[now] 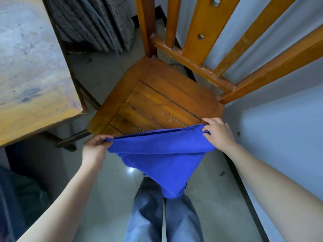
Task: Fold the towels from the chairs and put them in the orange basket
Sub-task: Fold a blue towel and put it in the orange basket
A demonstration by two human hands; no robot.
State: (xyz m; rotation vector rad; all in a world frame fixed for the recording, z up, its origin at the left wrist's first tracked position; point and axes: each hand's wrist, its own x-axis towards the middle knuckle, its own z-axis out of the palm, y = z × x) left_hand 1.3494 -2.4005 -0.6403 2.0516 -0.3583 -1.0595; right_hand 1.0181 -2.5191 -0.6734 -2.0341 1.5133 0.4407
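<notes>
1. Towel point(157, 154): blue, at 6 o'clock in your view. It hangs in the air, its top edge stretched between both hands. The lower part sags to a skewed point above your legs point(166, 215). More than one layer shows along the top edge, so it is probably doubled once already.
2. Left grip point(95, 145): at 8 o'clock. Thumb and fingers are pinched on the towel's left top corner.
3. Right grip point(218, 133): between 3 and 4 o'clock. Fingers are curled over the right top corner and clamped on it.
4. Chair point(157, 102): wooden with a slatted seat, at 12 o'clock, just beyond the towel's top edge. You cannot tell whether the cloth touches the seat's front edge.
5. Desk point(31, 67): worn top, at 10 o'clock, near the chair's left side.
6. Orange basket: not in view, so you will have to find it once the folding is done.
7. Step in hand: folding, about midway for this towel.
   - Hold the top edge taut and level.
   - Let the hanging part drop square before you bring the corners together, because the skewed point would fold in crooked.
   - The seat at 12 o'clock would serve as a flat bed for pressing the layers.
   - Let go of neither corner until the edges match.
</notes>
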